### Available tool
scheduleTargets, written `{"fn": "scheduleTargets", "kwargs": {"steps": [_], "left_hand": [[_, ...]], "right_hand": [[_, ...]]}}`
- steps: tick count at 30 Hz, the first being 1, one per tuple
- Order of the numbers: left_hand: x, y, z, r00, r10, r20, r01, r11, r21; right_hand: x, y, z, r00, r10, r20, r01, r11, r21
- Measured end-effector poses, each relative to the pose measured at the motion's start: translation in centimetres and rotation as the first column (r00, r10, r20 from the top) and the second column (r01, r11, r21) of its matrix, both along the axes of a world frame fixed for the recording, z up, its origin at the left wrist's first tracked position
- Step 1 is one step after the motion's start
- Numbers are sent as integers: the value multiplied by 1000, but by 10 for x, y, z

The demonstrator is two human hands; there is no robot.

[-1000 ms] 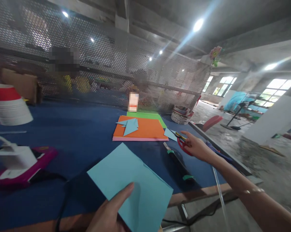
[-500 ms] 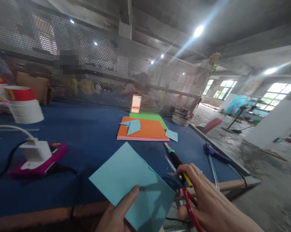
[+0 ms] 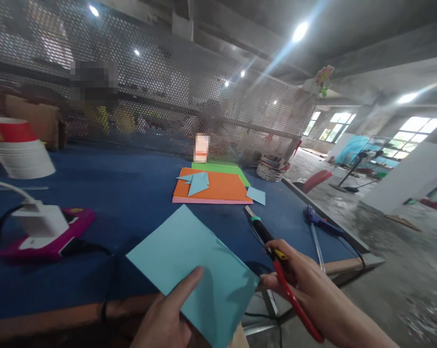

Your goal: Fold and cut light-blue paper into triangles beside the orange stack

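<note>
The left hand (image 3: 169, 309) is pinching a blue sheet (image 3: 189, 246), near centre, its visible face showing no cut yet; the right hand (image 3: 305, 282) is gripping scissors (image 3: 284, 286) by its right corner. Farther off, blue pieces (image 3: 199, 183) are lying on and beside orange paper (image 3: 225, 186).

Paper sheet (image 3: 184, 244): light blue, plain, squarish; held out, one corner pointing away, shadowed toward its right corner.
Scissors (image 3: 288, 291): red handle, yellow part near the pivot, blades indistinct; held just right of the sheet, handle end nearest.
</note>
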State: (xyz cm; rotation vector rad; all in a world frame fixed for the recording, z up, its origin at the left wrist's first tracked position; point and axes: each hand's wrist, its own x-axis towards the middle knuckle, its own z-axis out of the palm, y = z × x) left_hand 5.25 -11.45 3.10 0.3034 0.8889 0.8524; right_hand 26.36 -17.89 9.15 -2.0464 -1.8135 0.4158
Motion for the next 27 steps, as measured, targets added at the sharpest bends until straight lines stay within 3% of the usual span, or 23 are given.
{"fn": "scheduleTargets", "kwargs": {"steps": [4,10,13,20,27], "left_hand": [[1,4,17,997,41,-62,-42,999,-15],[3,7,24,994,68,-80,-71,997,-40],[4,10,26,993,80,-82,-84,995,-50],[2,14,29,990,134,-49,-135,991,-16],[-5,15,10,998,68,5,-68,998,6]], "right_hand": [[8,9,-9,994,-16,-110,24,997,77],[19,36,-11,998,-30,-57,39,986,163],[15,35,-7,999,5,-49,4,983,181],[-2,5,-18,966,58,252,-122,962,246],[4,-3,-29,931,70,358,-167,954,248]]}}
